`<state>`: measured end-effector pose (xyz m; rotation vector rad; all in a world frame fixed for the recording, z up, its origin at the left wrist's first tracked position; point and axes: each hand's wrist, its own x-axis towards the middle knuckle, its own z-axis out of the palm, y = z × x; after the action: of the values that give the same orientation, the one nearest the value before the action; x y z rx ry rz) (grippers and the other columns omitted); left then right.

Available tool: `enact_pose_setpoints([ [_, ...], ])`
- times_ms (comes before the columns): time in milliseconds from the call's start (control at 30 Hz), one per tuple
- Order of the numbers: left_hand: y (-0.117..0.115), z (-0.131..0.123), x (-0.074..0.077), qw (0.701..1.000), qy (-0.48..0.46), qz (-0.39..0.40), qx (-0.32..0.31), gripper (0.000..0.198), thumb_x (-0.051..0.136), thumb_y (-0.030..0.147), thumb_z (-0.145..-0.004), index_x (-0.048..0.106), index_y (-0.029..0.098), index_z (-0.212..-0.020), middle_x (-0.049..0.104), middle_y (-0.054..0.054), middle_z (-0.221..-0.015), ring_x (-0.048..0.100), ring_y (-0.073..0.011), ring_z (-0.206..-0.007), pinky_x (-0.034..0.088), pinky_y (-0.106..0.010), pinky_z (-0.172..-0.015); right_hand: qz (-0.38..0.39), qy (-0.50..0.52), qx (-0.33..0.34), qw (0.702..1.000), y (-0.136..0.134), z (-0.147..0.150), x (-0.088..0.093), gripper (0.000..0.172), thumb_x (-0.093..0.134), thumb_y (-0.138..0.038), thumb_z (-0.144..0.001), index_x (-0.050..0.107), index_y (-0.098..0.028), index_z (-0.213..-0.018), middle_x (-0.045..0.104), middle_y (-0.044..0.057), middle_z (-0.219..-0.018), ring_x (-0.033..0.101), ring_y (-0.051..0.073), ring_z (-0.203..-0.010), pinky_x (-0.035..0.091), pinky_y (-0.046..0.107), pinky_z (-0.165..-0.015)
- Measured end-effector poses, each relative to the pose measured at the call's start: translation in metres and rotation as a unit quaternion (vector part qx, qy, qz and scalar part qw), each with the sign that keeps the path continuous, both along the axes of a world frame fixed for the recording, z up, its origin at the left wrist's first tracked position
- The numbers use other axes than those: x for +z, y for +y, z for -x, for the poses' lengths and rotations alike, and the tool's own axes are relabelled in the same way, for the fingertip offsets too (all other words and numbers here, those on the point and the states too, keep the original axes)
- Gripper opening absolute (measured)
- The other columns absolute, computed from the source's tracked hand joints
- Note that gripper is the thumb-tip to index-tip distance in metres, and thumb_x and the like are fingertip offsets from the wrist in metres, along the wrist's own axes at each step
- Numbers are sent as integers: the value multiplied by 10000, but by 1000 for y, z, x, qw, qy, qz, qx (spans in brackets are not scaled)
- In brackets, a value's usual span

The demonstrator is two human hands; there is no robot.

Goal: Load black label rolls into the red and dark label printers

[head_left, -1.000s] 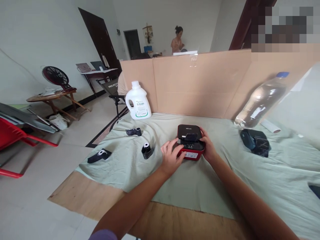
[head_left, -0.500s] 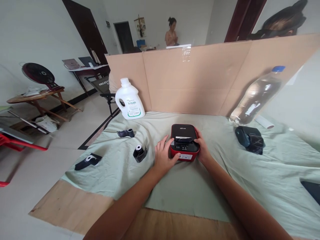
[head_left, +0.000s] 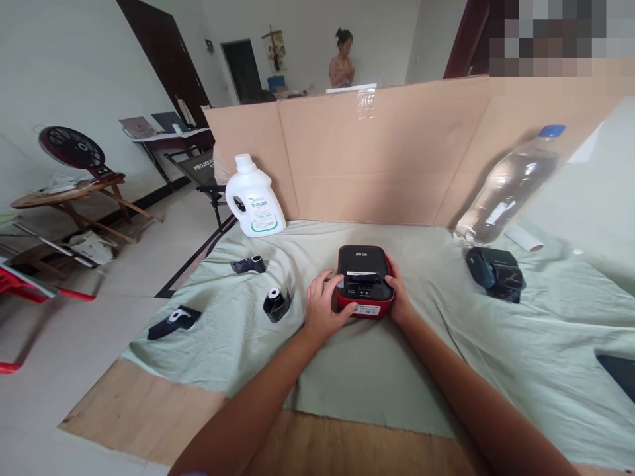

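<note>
A small label printer (head_left: 364, 259) with a black top and red base sits on the green cloth. Dark material pokes out of the slot across its top. My left hand (head_left: 323, 305) rests against its left side, thumb at the front edge and fingers along the side. Around the right side curls my right hand (head_left: 399, 294), its thumb on the top near the slot; the other fingers are partly hidden. Left of the printer stands a black ribbon roll (head_left: 276, 305) with a white core. Two more dark rolls, one upper roll (head_left: 249, 264) and one lower roll (head_left: 174, 321), lie farther left.
A white detergent bottle (head_left: 255, 201) stands at the back left, before a cardboard panel (head_left: 367, 158). At the right are a large clear bottle (head_left: 510, 185) with a blue cap, a black device (head_left: 495, 272) and a white tube (head_left: 524, 238). Beyond the panel is a person (head_left: 341, 59).
The view has shifted very slightly. Both hands keep their places on the label printer, and the printer has not visibly moved on the cloth.
</note>
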<state>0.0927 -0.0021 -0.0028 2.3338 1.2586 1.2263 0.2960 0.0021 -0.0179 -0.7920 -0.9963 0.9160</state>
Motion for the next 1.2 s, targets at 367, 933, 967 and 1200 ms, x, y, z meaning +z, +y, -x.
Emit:
enact_pose_setpoints([
  [367,37,99,59,990,44,-95,93,274,427,346,-980,666,218,-1017,703,-95,-1057,624,-242,-1074,421,-415,-1020,25,32,5,999,1,-1,2,515,628,-361,-802,586,-349,-1315,562,-25,-1461,433,278,-1424,243,548,-1237],
  [933,108,178,55,898,276,223,261,419,564,457,-882,568,275,-1259,677,-64,-1289,647,-259,-1097,464,-293,-792,7,-5,-14,1000,9,-8,-8,554,631,-406,-821,559,-316,-1362,563,0,-1464,481,242,-1379,323,464,-1205],
  [967,108,177,57,898,267,224,267,409,561,459,-880,577,276,-1246,680,-62,-1284,651,-262,-1090,466,-298,-785,6,-2,-14,1000,10,-8,-9,556,637,-407,-815,563,-315,-1358,564,1,-1463,480,242,-1379,320,463,-1206],
  [1200,74,202,57,888,283,188,309,441,564,454,-866,656,232,-1236,716,-114,-1213,654,-313,-1115,480,-337,-830,10,1,-8,1000,9,-8,-11,567,627,-418,-816,557,-310,-1368,562,7,-1466,484,248,-1378,325,481,-1202],
])
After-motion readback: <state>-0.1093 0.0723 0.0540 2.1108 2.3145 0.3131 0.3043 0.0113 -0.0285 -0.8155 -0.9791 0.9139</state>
